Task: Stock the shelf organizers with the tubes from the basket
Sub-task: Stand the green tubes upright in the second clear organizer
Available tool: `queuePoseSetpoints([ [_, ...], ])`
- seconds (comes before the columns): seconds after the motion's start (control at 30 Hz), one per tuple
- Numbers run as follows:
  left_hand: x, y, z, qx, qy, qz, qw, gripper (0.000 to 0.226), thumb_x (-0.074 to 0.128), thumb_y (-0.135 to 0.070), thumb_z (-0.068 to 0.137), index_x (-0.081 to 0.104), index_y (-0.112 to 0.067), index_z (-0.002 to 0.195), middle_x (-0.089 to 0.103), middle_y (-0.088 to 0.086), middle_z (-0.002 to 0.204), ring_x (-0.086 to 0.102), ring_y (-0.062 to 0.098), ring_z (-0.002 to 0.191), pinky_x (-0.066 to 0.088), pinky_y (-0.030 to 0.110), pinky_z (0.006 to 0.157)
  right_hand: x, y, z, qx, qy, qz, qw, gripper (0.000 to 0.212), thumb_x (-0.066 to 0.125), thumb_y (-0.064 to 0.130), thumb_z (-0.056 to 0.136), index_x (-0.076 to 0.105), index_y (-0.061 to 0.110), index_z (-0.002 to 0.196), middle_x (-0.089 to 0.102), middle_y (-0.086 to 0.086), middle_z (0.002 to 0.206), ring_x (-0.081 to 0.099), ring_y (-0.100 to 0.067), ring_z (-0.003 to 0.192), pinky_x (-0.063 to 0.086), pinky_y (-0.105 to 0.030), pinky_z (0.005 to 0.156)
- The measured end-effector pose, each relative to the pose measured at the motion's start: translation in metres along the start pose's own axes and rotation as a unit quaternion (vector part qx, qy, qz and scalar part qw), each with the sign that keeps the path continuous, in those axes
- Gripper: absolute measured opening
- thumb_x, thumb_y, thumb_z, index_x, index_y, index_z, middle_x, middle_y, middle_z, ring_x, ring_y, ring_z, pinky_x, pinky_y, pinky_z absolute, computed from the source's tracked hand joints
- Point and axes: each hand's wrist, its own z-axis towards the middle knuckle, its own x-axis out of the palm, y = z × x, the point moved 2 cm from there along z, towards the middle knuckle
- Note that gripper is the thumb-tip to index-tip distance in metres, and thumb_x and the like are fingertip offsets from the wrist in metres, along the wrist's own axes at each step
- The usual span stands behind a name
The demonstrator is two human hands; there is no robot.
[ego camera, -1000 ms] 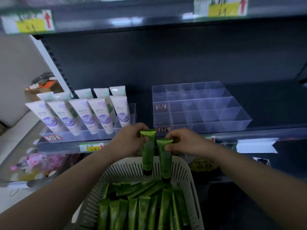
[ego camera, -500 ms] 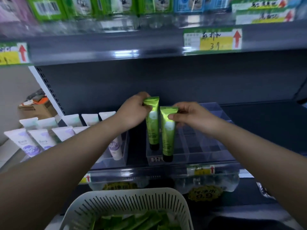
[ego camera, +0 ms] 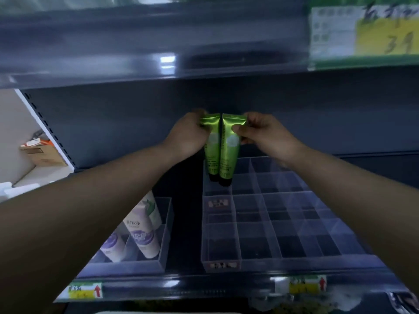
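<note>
Head view: hands (ego camera: 188, 134) pinching tubes (ego camera: 221, 150).

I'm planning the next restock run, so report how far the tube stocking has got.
Barely started. Done: nothing green sits in the clear organizer; every visible compartment is empty. In hand: the left hand and right hand each pinch a green tube by its crimped end, caps down over the back-left compartments. Left: seating these two and filling the rest. The basket is out of view.

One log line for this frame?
left hand: green tube | right hand: green tube | both above clear organizer back-left cells | unplaced
</note>
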Motion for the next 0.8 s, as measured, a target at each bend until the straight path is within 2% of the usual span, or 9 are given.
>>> queuePoseSetpoints([
  [0.07,0.003,0.002,0.009,0.010,-0.008,0.011,1.000,0.012,0.048,-0.004,0.088,0.057,-0.011,0.092,0.057,0.006,0.085,0.055,0.021,0.083,0.032,0.021,0.064,0.000,-0.006,0.013,-0.015,-0.008,-0.001,1.000,0.008,0.053,0.004,0.092,0.057,0.005,0.098,0.060,-0.011,0.091,0.059,-0.012,0.079,0.052,-0.020,0.071],
  [0.2,0.011,0.009,0.021,0.008,-0.017,0.025,0.999,0.016,0.048,-0.006,0.089,0.057,-0.007,0.101,0.061,0.010,0.091,0.059,0.027,0.090,0.033,0.020,0.065,0.003,-0.017,0.032,-0.033,-0.017,-0.003,0.999,0.012,0.053,0.003,0.092,0.057,0.014,0.088,0.060,-0.012,0.091,0.058,-0.017,0.083,0.050,-0.033,0.079],
  [0.33,0.020,0.021,0.029,-0.015,-0.004,0.035,0.999,0.017,0.048,-0.007,0.089,0.057,-0.006,0.104,0.061,0.010,0.095,0.059,0.028,0.095,0.034,0.021,0.068,0.007,-0.026,0.042,-0.045,-0.010,-0.039,0.998,0.015,0.055,0.005,0.091,0.058,0.019,0.086,0.059,-0.011,0.086,0.054,-0.019,0.081,0.045,-0.036,0.077],
  [0.43,0.025,0.030,0.035,-0.023,0.010,0.057,0.998,0.015,0.047,-0.007,0.090,0.056,-0.005,0.102,0.057,0.008,0.092,0.057,0.026,0.091,0.031,0.019,0.064,0.009,-0.030,0.047,-0.050,0.000,-0.055,0.997,0.022,0.055,0.004,0.091,0.057,0.024,0.081,0.057,-0.012,0.086,0.052,-0.021,0.082,0.043,-0.040,0.079],
  [0.53,0.029,0.037,0.039,-0.030,0.022,0.060,0.998,0.014,0.047,-0.006,0.090,0.056,-0.006,0.100,0.055,0.007,0.088,0.052,0.020,0.082,0.030,0.019,0.061,0.012,-0.038,0.049,-0.040,0.016,-0.076,0.996,0.020,0.056,0.005,0.090,0.057,0.023,0.082,0.059,-0.012,0.087,0.054,-0.020,0.083,0.047,-0.047,0.084],
  [0.7,0.035,0.044,0.038,-0.034,0.046,0.041,0.998,0.013,0.047,-0.005,0.089,0.055,-0.014,0.093,0.056,0.003,0.084,0.052,0.015,0.078,0.030,0.018,0.058,0.018,-0.055,0.048,-0.026,0.018,-0.108,0.994,0.016,0.057,0.009,0.090,0.059,0.024,0.083,0.061,-0.008,0.082,0.055,-0.017,0.077,0.047,-0.040,0.077],
  [0.8,0.040,0.048,0.037,-0.035,0.056,0.056,0.996,0.019,0.043,-0.002,0.089,0.057,-0.007,0.101,0.059,0.008,0.093,0.054,0.018,0.086,0.033,0.019,0.065,0.022,-0.063,0.049,-0.020,0.024,-0.127,0.991,0.010,0.056,0.010,0.091,0.060,0.017,0.087,0.061,-0.010,0.083,0.055,-0.019,0.078,0.049,-0.044,0.081],
])
